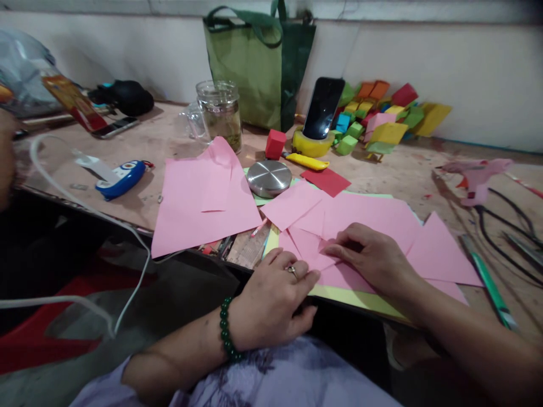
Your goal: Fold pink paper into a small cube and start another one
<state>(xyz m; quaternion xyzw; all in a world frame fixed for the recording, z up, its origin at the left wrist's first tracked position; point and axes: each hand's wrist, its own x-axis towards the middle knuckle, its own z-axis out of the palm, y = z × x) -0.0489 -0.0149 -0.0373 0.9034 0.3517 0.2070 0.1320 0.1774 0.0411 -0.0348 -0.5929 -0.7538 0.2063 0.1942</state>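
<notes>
Pieces of pink paper (pixel 365 215) lie overlapping on yellow and green sheets at the table's front edge. My right hand (pixel 373 254) pinches a small folded pink paper piece (pixel 311 251) between thumb and fingertips. My left hand (pixel 278 294), with a ring and a green bead bracelet, rests at the near edge of that piece. Its fingers are loosely bent, thumb apart, and it grips nothing. Just beyond are a round steel disc (pixel 269 178), a red paper piece (pixel 327 180) and a yellow box cutter (pixel 308 162). A larger pink sheet (pixel 190 192) lies to the left.
Behind are a glass mug (pixel 219 116), a green bag (pixel 250 68), a phone (pixel 324 107) on a tape roll (pixel 311 144) and colourful paper boxes (pixel 373 116). Rightward lie a pink glue gun (pixel 477 175), scissors (pixel 509 226) and a green cutter (pixel 487 282). A white cable (pixel 85 212) hangs left.
</notes>
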